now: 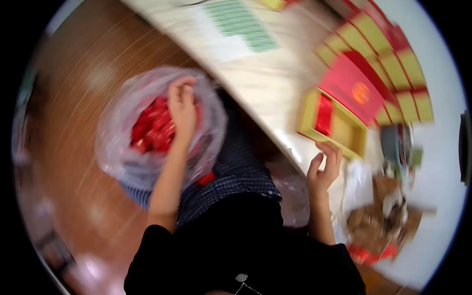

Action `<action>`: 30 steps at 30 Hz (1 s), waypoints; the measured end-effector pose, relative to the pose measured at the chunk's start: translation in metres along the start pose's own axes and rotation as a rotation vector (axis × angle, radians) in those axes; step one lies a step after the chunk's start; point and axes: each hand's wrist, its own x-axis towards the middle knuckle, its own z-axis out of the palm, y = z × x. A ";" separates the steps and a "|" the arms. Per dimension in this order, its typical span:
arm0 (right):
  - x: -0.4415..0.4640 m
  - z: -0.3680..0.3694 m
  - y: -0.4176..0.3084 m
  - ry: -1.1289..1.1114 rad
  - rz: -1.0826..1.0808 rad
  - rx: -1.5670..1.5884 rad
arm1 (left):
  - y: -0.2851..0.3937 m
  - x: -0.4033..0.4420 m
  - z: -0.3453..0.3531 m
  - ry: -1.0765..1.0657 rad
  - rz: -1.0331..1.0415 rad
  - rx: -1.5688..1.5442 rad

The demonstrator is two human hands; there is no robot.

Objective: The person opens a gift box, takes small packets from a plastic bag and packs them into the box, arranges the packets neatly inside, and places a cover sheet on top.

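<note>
My left hand [182, 103] is over a clear plastic bag [115, 120] of red wrapped items [156, 129] on my lap. Its fingers look bent, and blur hides whether anything is between them. On the table edge, my right hand [326, 166] has its fingers apart and nothing in it, close to the near side of a yellow box [309, 115]. The box's red lid [351, 88] with a gold emblem is raised. Inside the box, a red item [324, 114] lies at the left end, and the yellow interior shows beside it.
Yellow and red boxes [393, 69] are stacked at the table's back right. A sheet with green rows [241, 27] lies on the table [260, 78]. Grey container [393, 145], white plastic [359, 184] and brown cardboard [376, 216] are at the right.
</note>
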 end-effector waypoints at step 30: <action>0.046 0.255 -0.185 -0.650 -0.388 0.613 | -0.058 -0.019 -0.230 0.507 -0.679 0.196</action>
